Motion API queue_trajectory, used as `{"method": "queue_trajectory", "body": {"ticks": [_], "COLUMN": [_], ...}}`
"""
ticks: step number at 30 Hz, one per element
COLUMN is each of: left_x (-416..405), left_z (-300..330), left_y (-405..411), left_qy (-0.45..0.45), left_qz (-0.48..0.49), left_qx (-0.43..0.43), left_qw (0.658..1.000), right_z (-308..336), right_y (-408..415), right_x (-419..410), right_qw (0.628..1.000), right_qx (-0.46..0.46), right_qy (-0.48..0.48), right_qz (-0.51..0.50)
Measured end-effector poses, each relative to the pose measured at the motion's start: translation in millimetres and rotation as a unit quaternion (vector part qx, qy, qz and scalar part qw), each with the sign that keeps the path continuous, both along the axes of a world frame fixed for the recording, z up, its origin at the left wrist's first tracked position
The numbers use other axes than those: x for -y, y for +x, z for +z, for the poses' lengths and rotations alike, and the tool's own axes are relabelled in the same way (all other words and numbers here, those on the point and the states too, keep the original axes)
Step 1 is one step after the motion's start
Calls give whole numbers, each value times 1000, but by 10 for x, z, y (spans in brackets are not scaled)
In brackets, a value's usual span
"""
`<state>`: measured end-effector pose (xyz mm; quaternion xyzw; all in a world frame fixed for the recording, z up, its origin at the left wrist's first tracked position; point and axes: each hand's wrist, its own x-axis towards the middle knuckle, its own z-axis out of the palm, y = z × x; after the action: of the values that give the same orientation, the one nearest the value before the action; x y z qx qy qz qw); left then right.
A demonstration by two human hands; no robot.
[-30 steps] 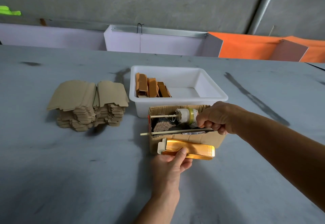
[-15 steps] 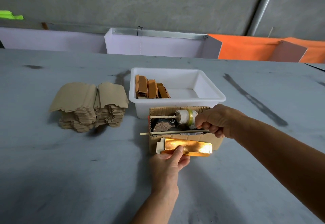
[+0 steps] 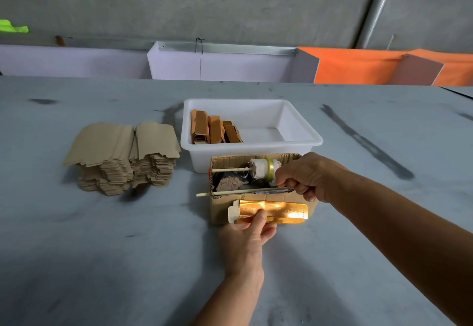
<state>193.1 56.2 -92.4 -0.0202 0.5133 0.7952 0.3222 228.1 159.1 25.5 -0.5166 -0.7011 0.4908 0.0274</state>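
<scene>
Hands at work over a grey table, seen from the head camera. The left hand pinches a flat gold carton, thumb on its shiny face and fingers curled beneath. The carton lies lengthwise just beyond that hand, against the front of a cardboard box, with a pale flap sticking out at the end left of the thumb.

The right hand, just beyond and right of the left one, has its fingers curled and pinches the right end of a thin stick lying along the box's near rim. A white roll sits in the box beside its knuckles.

The carton looks light and thin, stiff only along its folds, with a slick foil face that would likely crease or smudge easily. A gentle pinch on the long lower edge, away from the loose flap, seems the safest hold.

Beyond both hands is a white tub; far left of them, a stack of brown card blanks.
</scene>
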Motion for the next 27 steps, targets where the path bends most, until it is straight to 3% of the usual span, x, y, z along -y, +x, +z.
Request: {"method": "queue_trajectory", "body": {"ticks": [27], "left_x": [-62], "left_z": [-14], "left_y": [-9], "left_qy": [-17], "left_qz": [-3], "left_qx": [-1], "left_qw": [1000], "right_z": [-203], "right_y": [301], "right_x": [199], "right_qw": [990], "right_qx": [-112], "right_qy": [-63], "right_qz": [-49]}}
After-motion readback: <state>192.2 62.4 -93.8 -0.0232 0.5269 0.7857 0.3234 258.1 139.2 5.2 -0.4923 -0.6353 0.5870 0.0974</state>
